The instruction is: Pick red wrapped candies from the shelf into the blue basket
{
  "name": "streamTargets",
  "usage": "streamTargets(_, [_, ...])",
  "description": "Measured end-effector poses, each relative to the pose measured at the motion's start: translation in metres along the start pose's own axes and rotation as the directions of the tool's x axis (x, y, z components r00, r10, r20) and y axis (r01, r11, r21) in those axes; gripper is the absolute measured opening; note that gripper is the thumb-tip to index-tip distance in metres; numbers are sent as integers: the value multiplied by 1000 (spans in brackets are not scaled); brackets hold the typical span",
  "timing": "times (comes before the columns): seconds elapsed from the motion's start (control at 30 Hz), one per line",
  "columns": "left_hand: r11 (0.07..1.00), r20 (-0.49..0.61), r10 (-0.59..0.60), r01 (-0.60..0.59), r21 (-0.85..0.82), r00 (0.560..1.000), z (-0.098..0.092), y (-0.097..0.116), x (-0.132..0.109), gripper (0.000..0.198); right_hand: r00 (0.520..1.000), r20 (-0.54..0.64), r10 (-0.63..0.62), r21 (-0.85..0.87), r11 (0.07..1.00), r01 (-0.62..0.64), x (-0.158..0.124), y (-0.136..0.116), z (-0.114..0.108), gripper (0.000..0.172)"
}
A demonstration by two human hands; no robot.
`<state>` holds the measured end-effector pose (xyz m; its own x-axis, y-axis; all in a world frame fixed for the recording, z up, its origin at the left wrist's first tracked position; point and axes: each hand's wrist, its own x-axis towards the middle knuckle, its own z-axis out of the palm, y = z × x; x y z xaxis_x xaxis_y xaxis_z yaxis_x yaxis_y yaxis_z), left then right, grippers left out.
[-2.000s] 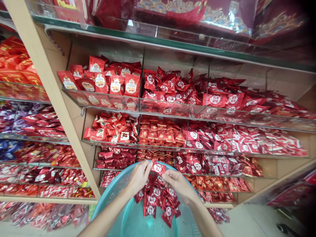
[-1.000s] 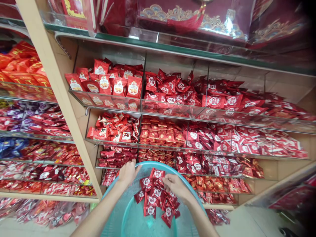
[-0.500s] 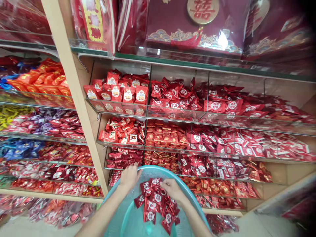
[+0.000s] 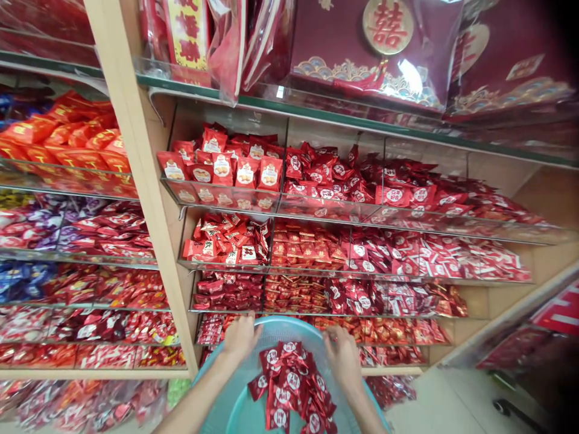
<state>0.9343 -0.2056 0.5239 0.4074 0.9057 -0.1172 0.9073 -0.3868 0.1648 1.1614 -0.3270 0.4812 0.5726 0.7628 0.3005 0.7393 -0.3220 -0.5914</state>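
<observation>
A turquoise plastic basket [image 4: 284, 320] with a perforated wall is held low in front of me. Inside it lies a loose heap of dark red candy packets [image 4: 293, 380] with round white labels. My left hand [image 4: 241, 335] is closed over the rim at the upper left, fingers bent round the edge. On the opposite side, my right hand [image 4: 342, 349] is closed at the rim with its fingers curled; its fingertips are partly hidden. Neither hand touches the heap.
Ahead stand shelves [image 4: 217, 196] with glass-fronted compartments of red packets. A wooden upright [image 4: 136, 181] parts them from more sweets on the left. Dark red gift bags [image 4: 335, 54] line the top shelf. Plastic bags of sweets [image 4: 90, 404] lie on the floor at left.
My right hand has left the packets in the basket and moved right to the rim. The left hand stays on the rim. The view has shifted slightly.
</observation>
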Motion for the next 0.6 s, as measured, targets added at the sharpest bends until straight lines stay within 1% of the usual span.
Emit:
streamTargets(0.03, [1000, 12, 2, -2, -3, 1000, 2, 1, -1, 45, 999, -26, 43, -82, 996, -45, -1, 5, -5, 30])
streamTargets(0.07, [1000, 21, 1, -1, -7, 1000, 3, 1, -1, 45, 996, -12, 91, -141, 986, -91, -1, 10, -8, 30])
streamTargets(0.13, [1000, 35, -4, 4, -18, 999, 5, 4, -2, 45, 978, 110, 177, -173, 972, -157, 0, 20, -10, 31])
streamTargets(0.17, [1000, 39, -6, 7, -22, 999, 5, 6, -2, 46, 964, 185, 193, -156, 974, -165, 1, 24, -10, 32])
streamTargets(0.23, [1000, 34, -15, 15, -18, 999, 5, 10, -1, 46, 946, 276, 172, -111, 983, -147, 7, 30, -10, 36])
streamTargets(0.33, [1000, -3, -16, 16, -8, 1000, 5, 22, 4, 46, 950, 290, 115, -88, 992, -93, 21, 30, -13, 39])
streamTargets(0.4, [1000, -39, 27, -27, -7, 999, 5, 32, 10, 44, 951, 297, 85, -78, 995, -64, 31, 28, -18, 39])
streamTargets(0.47, [995, -61, 94, -95, -13, 994, 6, 43, 17, 43, 949, 307, 69, -71, 996, -50, 39, 27, -23, 39])
streamTargets(0.53, [987, -69, 155, -158, -34, 985, 8, 51, 24, 43, 946, 317, 67, -70, 996, -47, 45, 29, -25, 37])
streamTargets(0.6, [979, -57, 188, -191, -64, 981, 11, 56, 28, 42, 942, 328, 73, -76, 996, -51, 48, 34, -24, 36])
